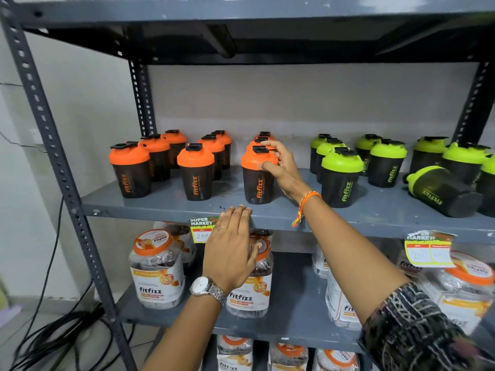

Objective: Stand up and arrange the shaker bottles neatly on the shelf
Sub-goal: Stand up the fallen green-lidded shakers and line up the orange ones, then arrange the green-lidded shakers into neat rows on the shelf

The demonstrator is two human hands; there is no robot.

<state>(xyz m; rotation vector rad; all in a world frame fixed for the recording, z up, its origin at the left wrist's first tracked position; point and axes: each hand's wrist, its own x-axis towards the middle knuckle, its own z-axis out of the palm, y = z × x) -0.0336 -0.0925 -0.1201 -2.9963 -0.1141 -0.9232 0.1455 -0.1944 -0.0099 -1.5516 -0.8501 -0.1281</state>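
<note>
The grey metal shelf (166,202) runs across the middle of the frame and carries the shaker bottles. Orange-lidded shaker bottles (197,172) stand upright in three short rows at centre left; green-lidded shaker bottles (341,178) stand upright at centre right. One green-lidded bottle (442,194) lies on its side at the right edge of the frame, lid pointing left, just beside upright ones. The right hand (281,167) reaches in from the lower right; its thumb and fingers (269,143) rest against the orange lid of the front bottle (258,180) of the third orange row, loosely curled on it, the bottle upright on the shelf. The left hand (231,245) is at lower centre, flat and released, fingertips touching the front lip of the shelf and grasping nothing. A wristwatch (207,289) sits on the left wrist; an orange thread band (305,204) on the right. Supplement jars (158,269) stand on the shelf below, under price tags (201,228).
</note>
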